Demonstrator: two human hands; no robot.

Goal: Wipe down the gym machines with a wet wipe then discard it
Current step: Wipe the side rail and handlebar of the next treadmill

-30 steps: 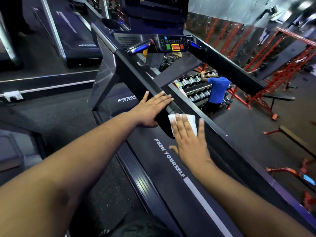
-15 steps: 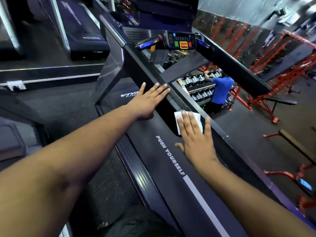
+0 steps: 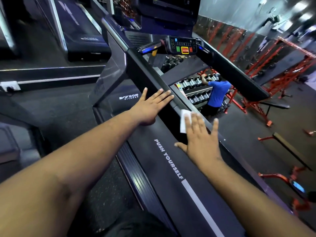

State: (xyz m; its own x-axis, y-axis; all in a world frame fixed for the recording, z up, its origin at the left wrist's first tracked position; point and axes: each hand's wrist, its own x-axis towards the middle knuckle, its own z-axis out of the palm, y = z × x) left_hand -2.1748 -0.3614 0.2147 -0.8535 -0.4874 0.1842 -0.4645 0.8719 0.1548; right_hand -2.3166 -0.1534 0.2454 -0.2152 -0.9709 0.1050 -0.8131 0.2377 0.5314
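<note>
Head cam was all I had for this one, looking down over both arms at the treadmill (image 3: 171, 168). My right hand (image 3: 200, 142) was spread flat, fingers straight and fanned, pressing the wipe (image 3: 183, 121) onto the dark sloped panel just beyond the "PUSH YOURSELF" lettering. Only the wipe's left part stuck out from under the fingers; the rest was covered. Nothing was actually gripped, it was just pinned by the palm side of the fingers. My left hand (image 3: 152, 106) was also flat and open, resting against the side rail (image 3: 153, 77) close by, holding nothing, looked like bracing.

My read on the wipe: thin, limp, damp, weighs basically nothing. It should cling a bit to the smooth plastic and slide fine under flat pressure, but it'd probably bunch or fold if pushed by one edge. For wiping, flat fingers over its middle seemed right. For binning it later, I'd have pinched a free corner or scrunched it into the palm. Console (image 3: 183, 46) up top looked untouched by the wipe at that point.
</note>
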